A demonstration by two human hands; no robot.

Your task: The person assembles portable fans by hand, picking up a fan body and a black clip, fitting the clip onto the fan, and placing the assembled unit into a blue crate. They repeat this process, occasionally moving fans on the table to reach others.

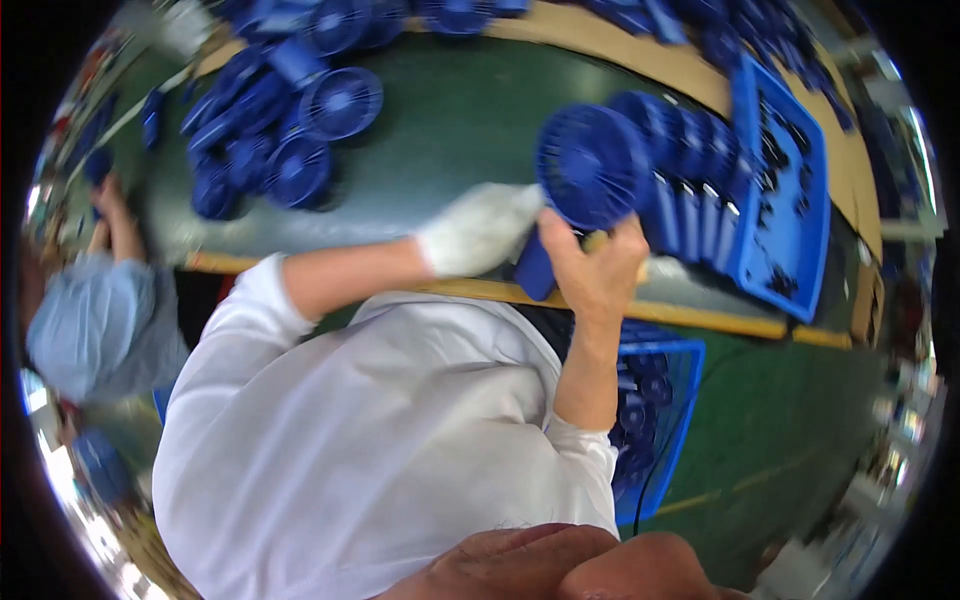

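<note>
A blue handheld fan (pixel 592 165) with a round grille is held over the table's near edge. My bare right hand (pixel 597 275) grips it from below, thumb on the left and fingers on the right. Something small and yellowish (pixel 597 241) shows between thumb and fingers; I cannot make out what it is. A blue handle (pixel 536 268) slants down beside the thumb. My left hand (pixel 480 232), in a white glove, reaches to the grille's left rim. Motion smears its fingers, so their grip is unclear.
Several blue fans (pixel 690 145) stand in a row on the right, beside a blue tray (pixel 745 200) of small black parts. More fans (pixel 300 170) lie piled at left. Below the table edge is a blue crate (pixel 690 400) of parts. Another person (pixel 95 320) works at far left.
</note>
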